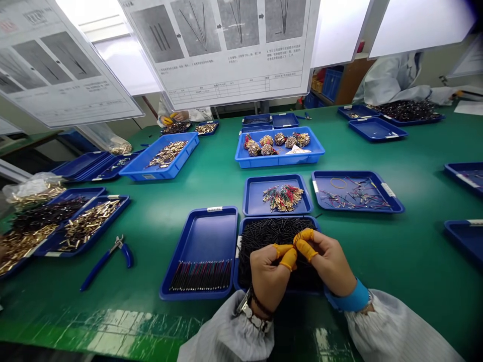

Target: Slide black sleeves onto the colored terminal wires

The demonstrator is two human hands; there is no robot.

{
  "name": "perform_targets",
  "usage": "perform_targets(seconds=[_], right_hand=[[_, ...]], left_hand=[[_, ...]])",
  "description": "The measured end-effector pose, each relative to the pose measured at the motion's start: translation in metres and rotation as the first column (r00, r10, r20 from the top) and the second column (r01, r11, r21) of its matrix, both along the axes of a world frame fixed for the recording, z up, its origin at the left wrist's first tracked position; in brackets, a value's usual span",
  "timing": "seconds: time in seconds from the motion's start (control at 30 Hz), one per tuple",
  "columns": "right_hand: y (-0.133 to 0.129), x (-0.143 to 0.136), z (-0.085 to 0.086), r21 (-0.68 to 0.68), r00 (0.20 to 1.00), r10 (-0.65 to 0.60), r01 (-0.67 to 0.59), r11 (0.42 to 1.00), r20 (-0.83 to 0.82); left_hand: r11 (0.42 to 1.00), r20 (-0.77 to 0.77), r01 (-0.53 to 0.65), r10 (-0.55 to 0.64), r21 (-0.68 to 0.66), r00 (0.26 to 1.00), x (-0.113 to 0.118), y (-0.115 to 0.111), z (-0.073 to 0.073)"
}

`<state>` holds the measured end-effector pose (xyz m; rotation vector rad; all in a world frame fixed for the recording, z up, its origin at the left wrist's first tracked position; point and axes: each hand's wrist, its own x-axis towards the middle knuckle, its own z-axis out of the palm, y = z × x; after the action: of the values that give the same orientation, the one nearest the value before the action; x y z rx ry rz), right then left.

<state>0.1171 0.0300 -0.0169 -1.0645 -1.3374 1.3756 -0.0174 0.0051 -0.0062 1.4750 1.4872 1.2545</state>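
Observation:
My left hand (272,274) and my right hand (332,259) meet above a blue tray (239,279) heaped with short black tubes (271,229). Yellow finger cots cover the thumbs and forefingers, which are pinched together tip to tip. Whatever they pinch is thin, dark and mostly hidden by the fingers. To the left, a blue tray (199,229) bears a neat row of black-sleeved wires (202,275) with coloured ends. Just beyond the tubes, another tray (249,196) holds a fanned bundle of coloured wires with gold tips (285,197).
Blue-handled cutters (107,261) lie at left, near trays of brass parts (88,223). A right-hand tray (358,203) contains loose wires and a rubber band. Farther back, a blue bin (281,161) holds wire bundles. Instruction sheets (234,65) hang overhead; co-workers' sleeves (392,80) show across the table.

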Motion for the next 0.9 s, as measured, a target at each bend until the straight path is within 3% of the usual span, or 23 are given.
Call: perform_targets(seconds=[0.1,0.33,0.57,0.67,0.73,0.8,0.9], right_hand=[[-0.001,-0.001,0.0,0.029,1.0,-0.005,0.005,1.0,0.017],[-0.003,-0.003,-0.002,0.068,0.991,-0.13,0.128,0.989,0.033],[-0.004,-0.005,0.0,0.058,0.976,-0.216,0.214,0.975,0.035],[0.001,0.004,0.003,0.166,0.965,-0.24,0.221,0.961,0.11],[0.011,0.019,0.005,0.33,0.903,-0.348,0.259,0.908,0.25],[0.025,0.039,0.004,0.478,0.749,-0.499,0.277,0.834,0.436],[0.048,0.064,-0.005,0.435,0.464,-0.399,0.032,0.9,0.791]], left_hand=[[1.0,0.041,0.005,-0.004,-0.019,0.999,0.001,-0.001,0.0],[0.976,0.397,-0.012,0.099,-0.216,0.912,0.004,0.003,-0.002],[0.966,0.273,0.169,-0.112,-0.194,0.956,0.005,0.004,-0.001],[0.975,0.166,0.165,-0.141,-0.145,0.976,0.003,0.004,-0.002],[0.984,0.119,0.135,-0.121,-0.12,0.986,0.002,0.004,-0.001],[0.987,0.11,0.12,-0.108,-0.109,0.988,0.001,0.004,0.0],[0.987,0.115,0.131,-0.12,-0.093,0.986,0.0,0.003,0.002]])
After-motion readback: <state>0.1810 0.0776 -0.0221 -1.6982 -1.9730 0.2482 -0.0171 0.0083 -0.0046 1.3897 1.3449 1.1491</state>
